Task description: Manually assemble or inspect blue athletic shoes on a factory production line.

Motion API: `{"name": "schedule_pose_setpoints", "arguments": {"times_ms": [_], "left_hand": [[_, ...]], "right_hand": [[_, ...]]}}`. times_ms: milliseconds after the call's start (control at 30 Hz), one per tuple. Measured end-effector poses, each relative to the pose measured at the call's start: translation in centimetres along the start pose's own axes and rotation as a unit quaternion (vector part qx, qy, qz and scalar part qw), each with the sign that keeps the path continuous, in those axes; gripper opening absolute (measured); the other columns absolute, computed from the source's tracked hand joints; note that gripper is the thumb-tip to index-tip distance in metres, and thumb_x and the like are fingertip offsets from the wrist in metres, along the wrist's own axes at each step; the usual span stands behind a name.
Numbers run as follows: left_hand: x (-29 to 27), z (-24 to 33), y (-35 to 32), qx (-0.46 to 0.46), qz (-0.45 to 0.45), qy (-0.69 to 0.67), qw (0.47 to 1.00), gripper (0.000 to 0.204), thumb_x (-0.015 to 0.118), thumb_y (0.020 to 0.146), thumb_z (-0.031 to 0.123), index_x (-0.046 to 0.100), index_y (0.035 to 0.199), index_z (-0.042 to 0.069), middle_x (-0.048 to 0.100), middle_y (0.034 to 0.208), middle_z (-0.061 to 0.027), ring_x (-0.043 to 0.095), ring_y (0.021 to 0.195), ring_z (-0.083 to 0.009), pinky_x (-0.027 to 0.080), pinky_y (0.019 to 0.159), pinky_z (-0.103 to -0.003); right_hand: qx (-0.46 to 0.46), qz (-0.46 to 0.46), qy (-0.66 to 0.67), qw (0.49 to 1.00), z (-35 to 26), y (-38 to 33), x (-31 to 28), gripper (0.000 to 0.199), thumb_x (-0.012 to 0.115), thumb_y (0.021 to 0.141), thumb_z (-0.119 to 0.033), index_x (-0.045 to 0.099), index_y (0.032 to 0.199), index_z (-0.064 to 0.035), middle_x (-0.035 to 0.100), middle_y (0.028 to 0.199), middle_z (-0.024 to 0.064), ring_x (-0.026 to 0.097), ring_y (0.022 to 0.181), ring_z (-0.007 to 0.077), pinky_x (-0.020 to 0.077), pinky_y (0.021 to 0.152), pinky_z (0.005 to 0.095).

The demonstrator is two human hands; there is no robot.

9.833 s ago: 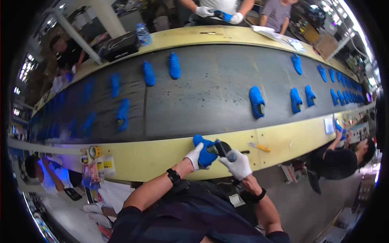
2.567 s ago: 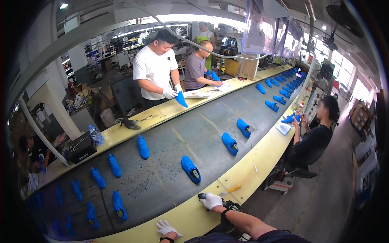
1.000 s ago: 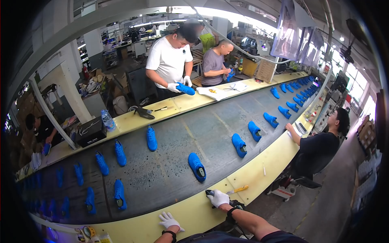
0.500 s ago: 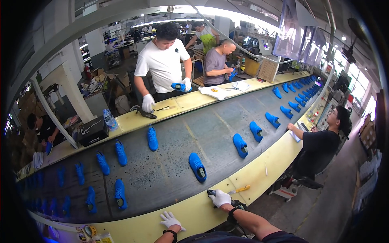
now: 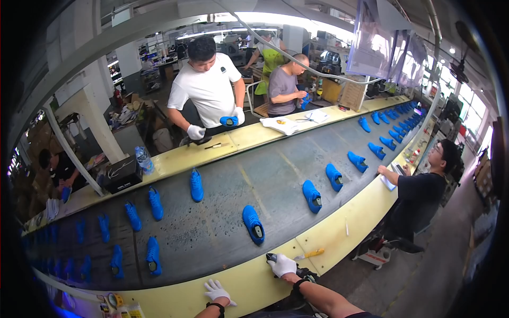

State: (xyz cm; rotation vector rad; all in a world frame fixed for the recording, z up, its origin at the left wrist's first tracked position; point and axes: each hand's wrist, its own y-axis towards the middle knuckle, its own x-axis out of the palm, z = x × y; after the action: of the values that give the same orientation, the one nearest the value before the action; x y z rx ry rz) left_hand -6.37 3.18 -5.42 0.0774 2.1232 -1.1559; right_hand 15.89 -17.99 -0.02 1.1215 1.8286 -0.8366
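Note:
My left hand [image 5: 217,291], in a white glove, lies flat with fingers spread on the near yellow ledge [image 5: 244,281]. Farther right on that ledge, my gloved right hand [image 5: 283,266] is closed over a black hand-held object; its dark tip [image 5: 271,257] sticks out at the front, and I cannot make out its kind. A yellow-handled tool [image 5: 314,253] lies just right of this hand. Beyond it, on the dark conveyor belt [image 5: 217,233], sits the nearest blue shoe [image 5: 253,224], its opening toward me. Neither hand touches a shoe.
Several blue shoes stand in two rows along the belt, such as one far-row shoe [image 5: 196,185]. Across it, a gloved co-worker [image 5: 208,87] holds a blue shoe [image 5: 229,121] and a dark tool. Another person [image 5: 424,191] sits at the right. Tape [image 5: 115,300] lies lower left.
The view has shifted slightly. The co-worker across the belt has raised the dark tool from the far ledge and tilted the blue shoe. My hands keep their places on the ledge.

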Motion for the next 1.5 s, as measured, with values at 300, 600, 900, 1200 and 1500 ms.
{"name": "schedule_pose_setpoints", "arguments": {"times_ms": [300, 600, 900, 1200, 1500], "left_hand": [[-0.5, 0.0, -0.3, -0.008, 0.008, 0.006, 1.0, 0.159, 0.086, 0.056, 0.081, 0.0, 0.17, 0.011, -0.002, 0.176, -0.0204, 0.005, 0.16, -0.0499, 0.033, 0.119, -0.065], [-0.9, -0.5, -1.1, 0.011, 0.008, 0.008, 1.0, 0.158, 0.084, 0.056, 0.083, 0.001, 0.17, 0.012, -0.001, 0.177, -0.0179, 0.005, 0.16, -0.0484, 0.032, 0.118, -0.068], [-0.8, -1.1, -1.5, 0.025, 0.02, -0.002, 0.999, 0.155, 0.083, 0.057, 0.084, 0.004, 0.17, 0.014, 0.001, 0.177, -0.0157, 0.006, 0.16, -0.0476, 0.032, 0.117, -0.069], [-0.4, -1.7, -1.6, 0.049, 0.056, -0.03, 0.997, 0.154, 0.083, 0.057, 0.085, 0.007, 0.17, 0.012, 0.005, 0.177, -0.018, 0.008, 0.159, -0.0499, 0.032, 0.116, -0.069], [-0.1, -1.3, -1.2, 0.046, 0.054, -0.028, 0.997, 0.153, 0.083, 0.057, 0.084, 0.008, 0.17, 0.013, 0.005, 0.177, -0.0181, 0.008, 0.159, -0.0499, 0.031, 0.116, -0.068]], "right_hand": [[-0.004, 0.004, 0.004, 1.0, -0.3, 0.0, -0.7, 0.046, 0.075, 0.088, -0.052, 0.071, 0.101, -0.0085, 0.075, 0.091, 0.0204, 0.074, 0.087, 0.0416, 0.0576, 0.077, 0.0509], [0.022, -0.005, -0.005, 1.0, -0.4, -0.2, -0.7, 0.046, 0.074, 0.088, -0.052, 0.073, 0.105, -0.01, 0.076, 0.095, 0.0194, 0.074, 0.092, 0.04, 0.0577, 0.082, 0.0494], [0.042, -0.015, -0.009, 0.999, -1.1, -0.1, -1.0, 0.045, 0.075, 0.089, -0.051, 0.073, 0.107, -0.0108, 0.077, 0.096, 0.0193, 0.074, 0.093, 0.0395, 0.0576, 0.084, 0.0485], [0.035, -0.02, -0.012, 0.999, -1.2, -0.1, -1.1, 0.044, 0.075, 0.089, -0.051, 0.073, 0.107, -0.0107, 0.076, 0.096, 0.0193, 0.074, 0.093, 0.0403, 0.0574, 0.083, 0.0488], [0.032, -0.01, -0.016, 0.999, -1.2, -0.2, -1.2, 0.044, 0.074, 0.089, -0.051, 0.073, 0.102, -0.0088, 0.077, 0.097, 0.0183, 0.074, 0.094, 0.0396, 0.0574, 0.082, 0.0484]]}}
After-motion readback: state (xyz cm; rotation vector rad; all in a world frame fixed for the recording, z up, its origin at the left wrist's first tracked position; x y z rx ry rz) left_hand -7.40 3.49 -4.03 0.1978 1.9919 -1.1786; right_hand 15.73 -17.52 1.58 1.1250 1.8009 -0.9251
